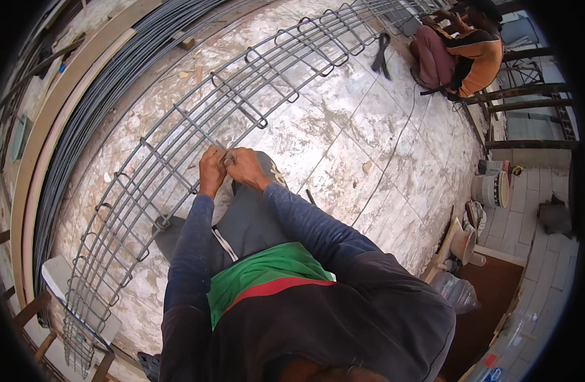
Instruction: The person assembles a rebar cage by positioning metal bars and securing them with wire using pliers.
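A long cage of grey steel rebar (264, 123), with several bent stirrups around its lengthwise bars, curves from the far right to the near left. At its near side, my left hand (212, 170) and my right hand (248, 167) meet with fingers pinched together beside a bar. Whatever lies between the fingertips is too small and hidden to make out. My legs in dark grey trousers (251, 219) are bent close to the cage. A looped bundle of dark wire (383, 56) rests on the floor farther off.
Another person (473, 51) in an orange and black top squats by the cage's far end. Long loose steel rods (95, 108) lie along timber boards (41, 159) at left. A thin cable (394, 153) crosses the floor. Buckets (489, 190) and a plastic bottle (454, 291) stand at right.
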Motion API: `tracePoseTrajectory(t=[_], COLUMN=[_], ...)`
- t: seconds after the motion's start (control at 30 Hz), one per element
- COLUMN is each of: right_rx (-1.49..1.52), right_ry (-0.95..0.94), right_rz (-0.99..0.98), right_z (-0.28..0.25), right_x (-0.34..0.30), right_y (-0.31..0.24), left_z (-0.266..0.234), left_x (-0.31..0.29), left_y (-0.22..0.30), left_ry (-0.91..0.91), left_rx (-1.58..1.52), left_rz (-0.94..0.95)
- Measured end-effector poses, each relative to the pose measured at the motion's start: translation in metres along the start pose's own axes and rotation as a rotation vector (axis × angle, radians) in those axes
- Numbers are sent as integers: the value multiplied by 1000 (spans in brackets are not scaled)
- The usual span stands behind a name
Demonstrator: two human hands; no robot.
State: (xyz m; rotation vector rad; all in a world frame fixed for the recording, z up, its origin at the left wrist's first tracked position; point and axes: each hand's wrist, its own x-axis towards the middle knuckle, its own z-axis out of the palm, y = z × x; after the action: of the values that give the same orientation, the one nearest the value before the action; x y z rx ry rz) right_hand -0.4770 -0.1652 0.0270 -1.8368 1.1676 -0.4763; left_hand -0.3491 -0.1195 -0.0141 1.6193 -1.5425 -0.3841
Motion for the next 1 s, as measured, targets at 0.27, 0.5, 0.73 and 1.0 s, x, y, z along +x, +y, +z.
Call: tracePoseTrajectory(t=[0.27, 0.5, 0.73, 1.0], right_rx=[-40, -234, -272, -339], right_ry=[-21, -196, 664, 760], right_rz=[169, 120, -436, 580], right_z=[-12, -47, -163, -135], right_x=[25, 37, -44, -177], right_y=[6, -7, -67, 191], left_z=[-7, -13, -29, -22], left_x=[23, 45, 58, 62], left_y=[7, 4, -1, 11], left_ry=[-184, -331, -561, -569], left_rx=[-48, -70, -24, -82], left_rz=[66, 97, 83, 111])
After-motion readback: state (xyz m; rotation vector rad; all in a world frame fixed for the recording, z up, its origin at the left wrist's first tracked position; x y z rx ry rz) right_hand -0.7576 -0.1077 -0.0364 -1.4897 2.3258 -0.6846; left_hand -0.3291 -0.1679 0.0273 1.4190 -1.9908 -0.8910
